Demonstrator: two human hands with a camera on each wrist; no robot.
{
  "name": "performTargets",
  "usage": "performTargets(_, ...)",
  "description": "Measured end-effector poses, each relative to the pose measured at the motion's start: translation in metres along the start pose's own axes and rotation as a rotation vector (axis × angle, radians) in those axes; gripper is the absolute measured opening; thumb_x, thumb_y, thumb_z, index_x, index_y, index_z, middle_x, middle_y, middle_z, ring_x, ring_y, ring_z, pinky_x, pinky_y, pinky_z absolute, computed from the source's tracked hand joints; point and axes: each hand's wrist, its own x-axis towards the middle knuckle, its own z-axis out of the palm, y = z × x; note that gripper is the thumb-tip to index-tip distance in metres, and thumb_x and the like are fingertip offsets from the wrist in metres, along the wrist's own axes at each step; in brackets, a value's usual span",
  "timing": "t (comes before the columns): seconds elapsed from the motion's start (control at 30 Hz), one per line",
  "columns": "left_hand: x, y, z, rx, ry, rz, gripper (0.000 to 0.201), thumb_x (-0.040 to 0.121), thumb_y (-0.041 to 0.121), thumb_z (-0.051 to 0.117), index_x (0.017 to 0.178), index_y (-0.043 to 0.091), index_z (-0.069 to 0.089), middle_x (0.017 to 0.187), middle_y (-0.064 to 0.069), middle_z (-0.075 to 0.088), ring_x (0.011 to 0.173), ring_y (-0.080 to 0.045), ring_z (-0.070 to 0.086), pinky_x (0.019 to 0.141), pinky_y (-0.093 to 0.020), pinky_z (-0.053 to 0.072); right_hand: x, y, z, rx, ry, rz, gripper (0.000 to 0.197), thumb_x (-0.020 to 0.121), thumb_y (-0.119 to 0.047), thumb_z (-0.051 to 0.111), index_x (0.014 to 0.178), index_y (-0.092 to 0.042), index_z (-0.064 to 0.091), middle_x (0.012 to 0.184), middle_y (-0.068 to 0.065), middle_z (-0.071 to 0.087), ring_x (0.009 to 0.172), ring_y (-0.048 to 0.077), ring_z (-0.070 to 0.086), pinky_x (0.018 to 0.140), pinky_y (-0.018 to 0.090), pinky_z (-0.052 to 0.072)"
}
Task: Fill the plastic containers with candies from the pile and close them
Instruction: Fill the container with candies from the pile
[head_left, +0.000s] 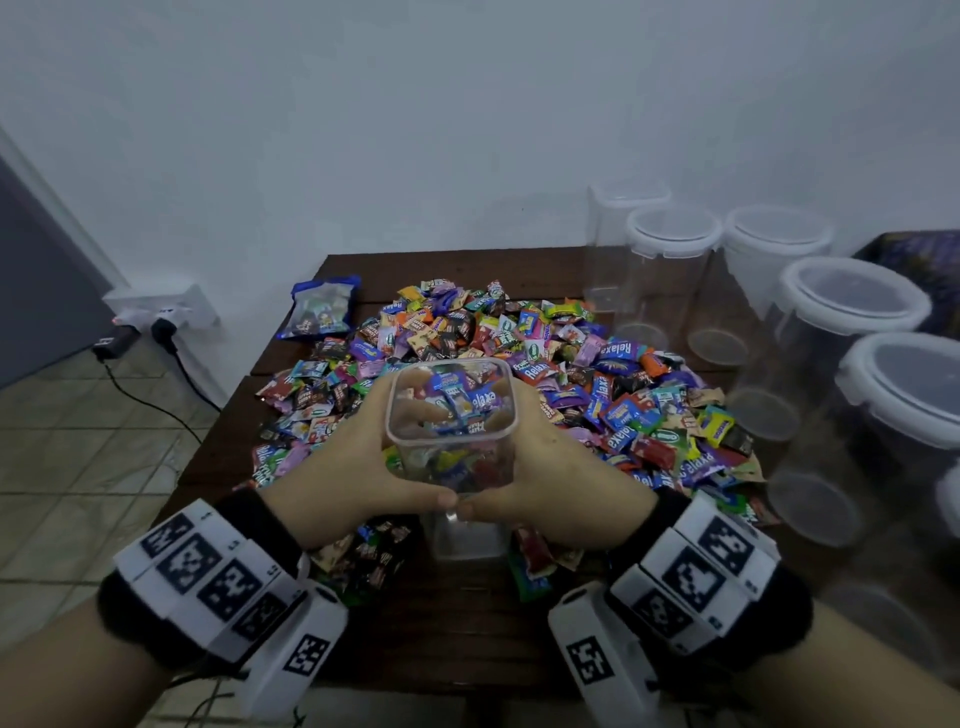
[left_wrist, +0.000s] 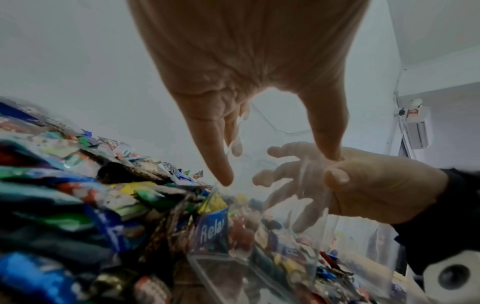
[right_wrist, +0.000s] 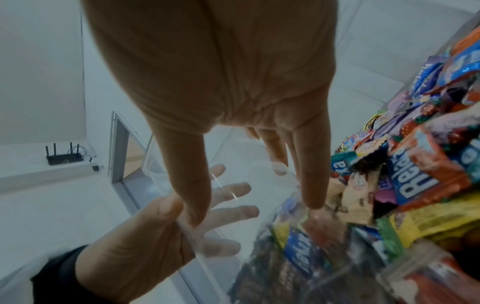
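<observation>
A clear square plastic container (head_left: 451, 460) without a lid, partly filled with wrapped candies, stands at the near edge of the candy pile (head_left: 524, 353). My left hand (head_left: 358, 457) grips its left side and my right hand (head_left: 561, 473) its right side. The fingers wrap round its far sides, and the two thumbs meet on its near wall. In the left wrist view the left thumb (left_wrist: 327, 127) touches the right hand (left_wrist: 376, 185) at the container's wall (left_wrist: 298, 236). The right wrist view shows the left hand (right_wrist: 135, 253) pressed on the clear wall (right_wrist: 207, 253).
The dark wooden table (head_left: 467, 639) has a blue candy bag (head_left: 322, 306) at its back left. Several empty clear containers with lids (head_left: 672, 234) (head_left: 852, 312) stand along the right side. A tall lidless one (head_left: 618, 234) is at the back. A power strip (head_left: 161, 312) sits by the wall.
</observation>
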Motion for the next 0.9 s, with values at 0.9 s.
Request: performTargets(0.9, 0.011, -0.012, -0.015, 0.113, 0.015, 0.099, 0.096, 0.054, 0.045, 0.082, 0.127, 0.055, 0.021, 0.127, 0.022, 0.045, 0.12, 0.001, 0.048, 0.085, -0.025, 0.054, 0.019, 0.003, 0.007, -0.115, 0.104, -0.043, 0.092, 0.073, -0.018, 0.08, 0.138, -0.028, 0.016, 0.109, -0.031, 0.039, 0.094, -0.033, 0.04, 0.076, -0.004, 0.037)
